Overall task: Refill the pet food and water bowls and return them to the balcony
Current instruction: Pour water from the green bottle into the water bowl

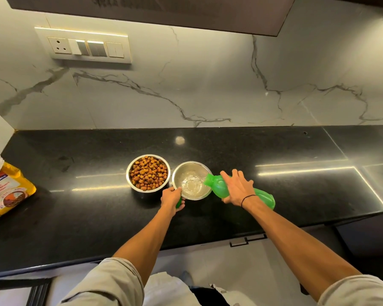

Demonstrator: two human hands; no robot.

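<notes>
Half-hidden green cap (178, 202) sits gripped in left hand (171, 196); right hand (237, 188) clasps tilted bottle (261, 195).

Two steel bowls side by side, a green bottle tipped over one

The food bowl (148, 172), heaped with brown kibble, touches the water bowl (191, 180) at its 3 o'clock; the green bottle (237, 188), tilted from 4 o'clock, rests its mouth over that bowl's rim, water inside.
</notes>
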